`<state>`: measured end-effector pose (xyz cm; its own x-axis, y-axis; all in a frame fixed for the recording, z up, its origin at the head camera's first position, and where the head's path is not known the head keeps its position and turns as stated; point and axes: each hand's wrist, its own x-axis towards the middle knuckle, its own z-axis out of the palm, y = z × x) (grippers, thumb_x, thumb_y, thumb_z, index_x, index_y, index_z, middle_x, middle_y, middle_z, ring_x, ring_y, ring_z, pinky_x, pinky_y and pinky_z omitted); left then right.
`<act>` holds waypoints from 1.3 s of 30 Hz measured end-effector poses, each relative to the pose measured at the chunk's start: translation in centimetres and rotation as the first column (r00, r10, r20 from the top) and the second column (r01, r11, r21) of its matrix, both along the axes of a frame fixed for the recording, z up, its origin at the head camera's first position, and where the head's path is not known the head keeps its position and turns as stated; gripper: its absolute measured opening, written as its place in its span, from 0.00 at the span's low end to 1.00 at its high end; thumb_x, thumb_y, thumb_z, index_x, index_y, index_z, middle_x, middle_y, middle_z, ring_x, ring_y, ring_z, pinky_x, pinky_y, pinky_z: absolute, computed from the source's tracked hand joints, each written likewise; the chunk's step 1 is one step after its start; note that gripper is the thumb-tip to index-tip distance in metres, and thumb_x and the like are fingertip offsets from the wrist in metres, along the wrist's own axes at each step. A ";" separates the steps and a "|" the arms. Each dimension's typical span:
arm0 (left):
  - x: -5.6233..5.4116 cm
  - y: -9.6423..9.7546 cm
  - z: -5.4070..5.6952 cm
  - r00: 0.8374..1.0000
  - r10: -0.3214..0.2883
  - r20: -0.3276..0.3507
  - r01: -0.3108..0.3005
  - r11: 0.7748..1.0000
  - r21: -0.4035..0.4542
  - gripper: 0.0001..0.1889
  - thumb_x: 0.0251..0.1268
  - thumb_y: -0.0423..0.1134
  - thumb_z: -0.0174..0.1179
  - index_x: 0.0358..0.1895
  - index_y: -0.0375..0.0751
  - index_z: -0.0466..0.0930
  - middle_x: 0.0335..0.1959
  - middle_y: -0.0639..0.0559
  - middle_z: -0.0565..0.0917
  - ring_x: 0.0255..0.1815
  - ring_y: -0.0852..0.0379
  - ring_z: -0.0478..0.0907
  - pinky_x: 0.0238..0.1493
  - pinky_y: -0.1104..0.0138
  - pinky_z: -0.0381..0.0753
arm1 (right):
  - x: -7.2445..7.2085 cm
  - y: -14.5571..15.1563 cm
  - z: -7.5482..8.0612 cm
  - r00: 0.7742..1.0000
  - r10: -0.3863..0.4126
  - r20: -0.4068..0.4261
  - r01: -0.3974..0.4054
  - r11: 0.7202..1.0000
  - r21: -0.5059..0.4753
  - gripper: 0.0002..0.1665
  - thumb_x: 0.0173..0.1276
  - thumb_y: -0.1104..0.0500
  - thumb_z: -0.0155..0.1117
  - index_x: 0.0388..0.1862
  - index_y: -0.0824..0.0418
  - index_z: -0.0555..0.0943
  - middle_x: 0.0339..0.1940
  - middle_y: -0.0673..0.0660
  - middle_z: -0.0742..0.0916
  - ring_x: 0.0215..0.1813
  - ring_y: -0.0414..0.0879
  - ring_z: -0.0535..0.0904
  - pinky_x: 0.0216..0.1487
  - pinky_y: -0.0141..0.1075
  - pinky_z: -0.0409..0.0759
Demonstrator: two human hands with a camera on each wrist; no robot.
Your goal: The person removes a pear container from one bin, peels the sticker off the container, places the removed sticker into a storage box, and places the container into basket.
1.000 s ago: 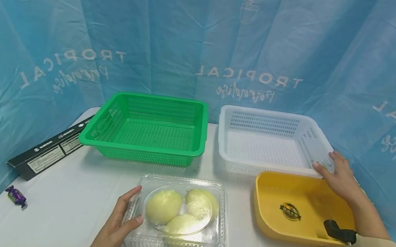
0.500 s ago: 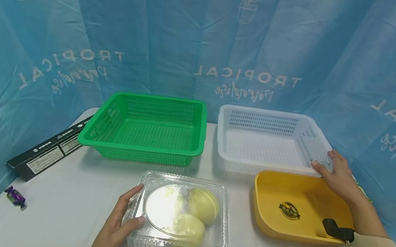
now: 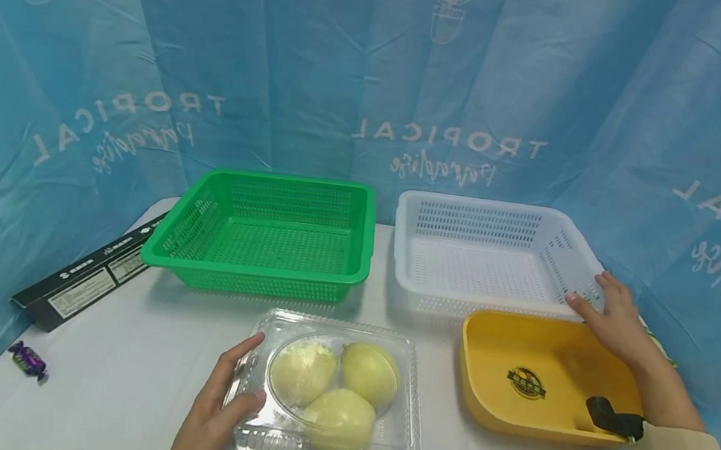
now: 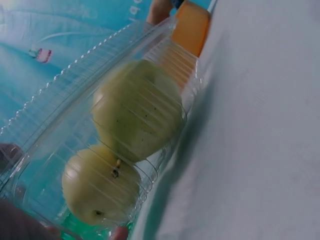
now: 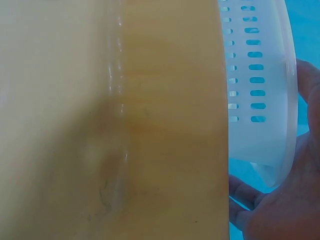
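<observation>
In the head view a clear plastic clamshell box (image 3: pixel 397 447) stands at the front middle, with 3 pale yellow-green fruits (image 3: pixel 339 419) inside. My left hand (image 3: pixel 212 409) grips its left side, thumb over the lid and fingers along the edge. Two of the fruits (image 4: pixel 137 110) show through the ribbed wall in the left wrist view, one with a short stem. At the right, my right hand (image 3: pixel 618 324) holds the near right corner of a white perforated basket (image 3: pixel 473 300), thumb over the rim and fingers outside. The right wrist view shows that hand (image 5: pixel 290 200) around the basket's rim.
A green perforated basket (image 3: pixel 253 272) stands at the back left. A yellow bin (image 3: pixel 481 397) with a round label and black handle (image 3: pixel 613 419) sits under my right forearm. Farther left lie a long black box (image 3: pixel 85 270) and a purple-wrapped candy (image 3: pixel 29 360). Blue curtains surround the table.
The clamshell box and my left hand have shifted slightly forward and right. Glare on the lid has shifted, so all the fruits show plainly again. My right hand stays at the white basket's corner.
</observation>
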<state>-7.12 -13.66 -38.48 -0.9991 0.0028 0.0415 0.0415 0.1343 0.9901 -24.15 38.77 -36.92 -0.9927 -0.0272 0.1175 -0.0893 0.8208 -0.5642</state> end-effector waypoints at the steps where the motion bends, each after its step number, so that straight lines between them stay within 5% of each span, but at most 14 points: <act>1: 0.0 0.1 0.1 1.000 0.001 -0.004 -0.001 1.000 -0.001 0.32 0.63 0.33 0.51 0.69 0.61 0.58 0.77 0.43 0.44 0.75 0.29 0.36 0.58 0.27 0.52 | 0.0 0.0 0.0 1.000 0.002 -0.006 -0.002 1.000 -0.001 0.50 0.72 0.42 0.47 0.73 0.75 0.40 0.72 0.79 0.41 0.69 0.81 0.39 0.59 0.77 0.43; 4: 0.0 0.3 0.5 1.000 0.004 -0.009 -0.004 1.000 0.005 0.32 0.62 0.31 0.51 0.69 0.60 0.58 0.77 0.45 0.44 0.75 0.31 0.35 0.59 0.30 0.60 | 0.0 0.0 0.0 1.000 0.002 -0.010 -0.002 1.000 -0.003 0.50 0.72 0.43 0.48 0.73 0.76 0.41 0.72 0.80 0.42 0.69 0.81 0.40 0.58 0.76 0.45; 9: -0.1 0.2 1.1 1.000 0.008 0.005 -0.008 0.999 0.041 0.35 0.59 0.28 0.54 0.68 0.61 0.59 0.77 0.50 0.46 0.77 0.38 0.35 0.65 0.34 0.55 | 0.0 0.0 0.1 1.000 0.001 -0.001 -0.001 1.000 -0.005 0.51 0.72 0.42 0.48 0.73 0.75 0.40 0.72 0.79 0.41 0.69 0.81 0.40 0.58 0.76 0.45; 12: -0.1 0.0 1.5 1.000 0.006 0.005 -0.007 0.999 0.051 0.35 0.59 0.28 0.54 0.69 0.61 0.59 0.77 0.52 0.47 0.77 0.43 0.37 0.69 0.50 0.62 | 0.0 -0.1 0.3 1.000 -0.003 -0.003 0.003 1.000 0.002 0.51 0.72 0.42 0.48 0.73 0.75 0.40 0.72 0.79 0.42 0.68 0.81 0.40 0.58 0.76 0.45; 16: -0.2 -0.2 1.9 1.000 0.001 0.000 -0.001 0.998 0.070 0.34 0.63 0.29 0.51 0.70 0.62 0.58 0.76 0.55 0.48 0.75 0.48 0.43 0.51 0.72 0.75 | 0.0 -0.2 0.4 1.000 -0.007 -0.009 0.007 1.000 0.008 0.50 0.72 0.42 0.48 0.72 0.76 0.41 0.72 0.79 0.43 0.68 0.82 0.41 0.59 0.76 0.45; 22: -0.5 -0.2 2.8 1.000 0.003 -0.021 -0.002 1.000 0.028 0.33 0.65 0.30 0.51 0.69 0.64 0.58 0.76 0.58 0.49 0.75 0.44 0.45 0.54 0.62 0.75 | 0.1 -0.3 0.4 1.000 -0.013 -0.001 0.013 1.000 0.010 0.50 0.72 0.42 0.47 0.73 0.76 0.41 0.72 0.79 0.42 0.68 0.82 0.41 0.59 0.76 0.45; 29: -1.6 -0.3 4.2 0.998 -0.036 -0.050 0.036 0.999 0.013 0.31 0.68 0.31 0.48 0.71 0.61 0.56 0.77 0.59 0.46 0.76 0.40 0.39 0.54 0.66 0.75 | 0.0 -0.2 0.3 1.000 -0.014 0.002 0.014 1.000 0.008 0.50 0.72 0.42 0.47 0.73 0.75 0.41 0.72 0.79 0.42 0.68 0.82 0.41 0.59 0.76 0.45; 34: -2.7 -0.3 5.2 0.997 -0.057 -0.050 0.061 0.996 0.069 0.32 0.67 0.30 0.47 0.71 0.61 0.55 0.77 0.59 0.44 0.77 0.43 0.31 0.67 0.41 0.55 | 0.0 -0.1 0.3 1.000 -0.008 0.003 0.008 1.000 0.009 0.49 0.72 0.41 0.47 0.73 0.74 0.41 0.73 0.78 0.41 0.68 0.82 0.40 0.59 0.77 0.44; 39: -3.7 -0.2 5.9 0.997 -0.079 -0.021 0.081 0.985 0.153 0.31 0.68 0.30 0.46 0.71 0.60 0.55 0.77 0.61 0.41 0.77 0.50 0.24 0.65 0.29 0.32 | 0.0 -0.2 0.3 1.000 -0.011 0.006 0.011 1.000 0.004 0.49 0.72 0.41 0.48 0.73 0.74 0.42 0.72 0.79 0.42 0.68 0.82 0.41 0.58 0.77 0.46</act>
